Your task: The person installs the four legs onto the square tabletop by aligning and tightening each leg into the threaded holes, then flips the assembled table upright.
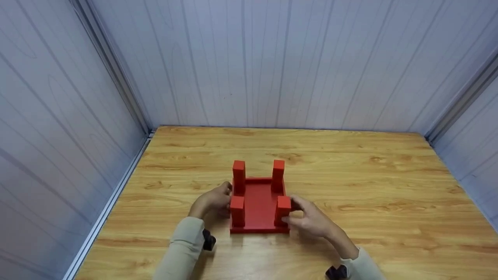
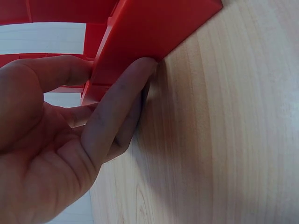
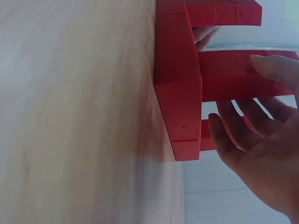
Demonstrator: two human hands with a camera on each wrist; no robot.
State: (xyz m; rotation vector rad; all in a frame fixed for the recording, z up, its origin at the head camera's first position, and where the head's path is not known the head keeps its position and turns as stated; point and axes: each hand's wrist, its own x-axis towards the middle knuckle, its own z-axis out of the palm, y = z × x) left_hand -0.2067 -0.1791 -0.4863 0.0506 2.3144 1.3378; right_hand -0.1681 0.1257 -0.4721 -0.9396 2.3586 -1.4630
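A small red table lies upside down on the tabletop, its square legs pointing up and a low rim around its shallow underside. At its left side, my left hand grips the rim; the left wrist view shows the thumb on the rim's edge and fingers low against the outer wall. Around the near right leg is my right hand, with the thumb on its near face and fingers behind it. That leg passes between thumb and spread fingers in the right wrist view. Some left fingertips are hidden by the red wall.
The wood-grain tabletop extends on both sides and behind. Pale panel walls enclose it at the back, left and right. A metal strip runs along the left edge. Black devices sit at both wrists.
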